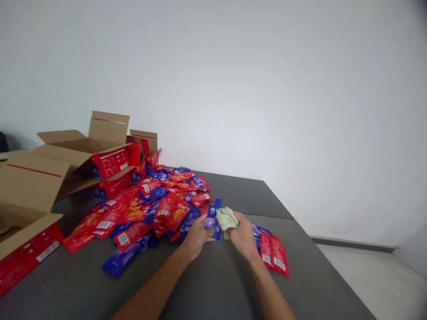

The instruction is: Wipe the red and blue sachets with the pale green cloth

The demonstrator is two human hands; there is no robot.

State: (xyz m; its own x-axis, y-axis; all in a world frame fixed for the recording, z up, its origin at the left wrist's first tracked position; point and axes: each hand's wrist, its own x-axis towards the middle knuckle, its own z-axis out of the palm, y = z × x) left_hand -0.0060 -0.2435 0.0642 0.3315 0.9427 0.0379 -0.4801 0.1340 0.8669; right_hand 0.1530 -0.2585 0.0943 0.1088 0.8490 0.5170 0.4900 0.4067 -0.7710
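My left hand point(196, 237) is closed on a blue packet point(213, 218) with a purple picture, held upright over the dark table. Bunched in my right hand point(243, 232) is a pale green cloth point(227, 218), close against the packet's right edge. Beyond and left of my left hand spreads a large heap of red and blue packets point(167, 209). Right of my right hand lie several more packets, with red ones point(274, 254) side by side and blue ones point(259, 232) behind them.
Open cardboard boxes with red sides point(113, 163) stand at the left and back left. Another open box point(31, 251) is at the near left. The table point(310, 266) ends in a slanting right edge, with a pale wall behind.
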